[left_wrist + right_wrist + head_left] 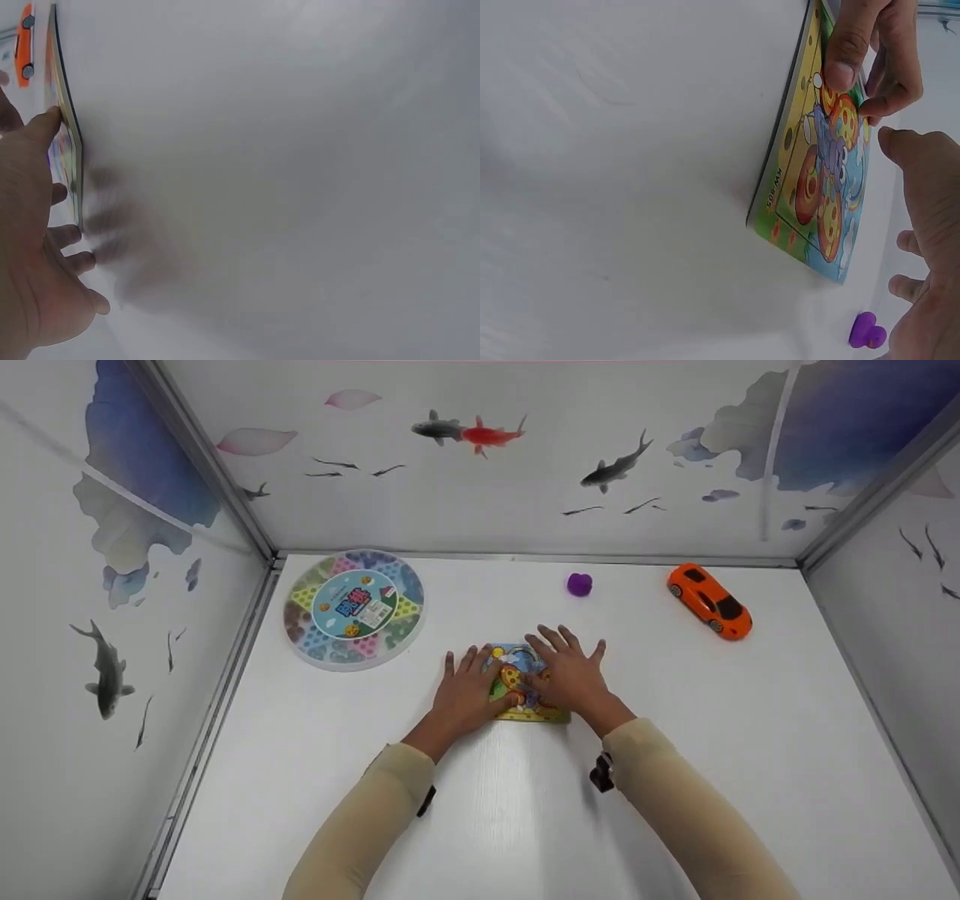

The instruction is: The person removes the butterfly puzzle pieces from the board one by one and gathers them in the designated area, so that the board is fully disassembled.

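A flat picture board (511, 678) lies on the white table between both hands. The right wrist view shows its printed butterfly (836, 150) with orange spotted wings and a purple body, and the marking KW-805. My left hand (463, 697) rests at the board's left side, its thumb over the printed face and its fingers along the left edge. Over the right part is my right hand (576, 679), fingers spread and partly covering the picture. In the left wrist view, the left thumb touches the board's near edge (73, 142).
At the back left lies a round, colourful Chinese checkers set (354, 610). A small purple heart-shaped piece (579, 584) sits behind the board. An orange toy car (709, 601) stands at the back right. Printed walls (510, 510) enclose the table's back and sides.
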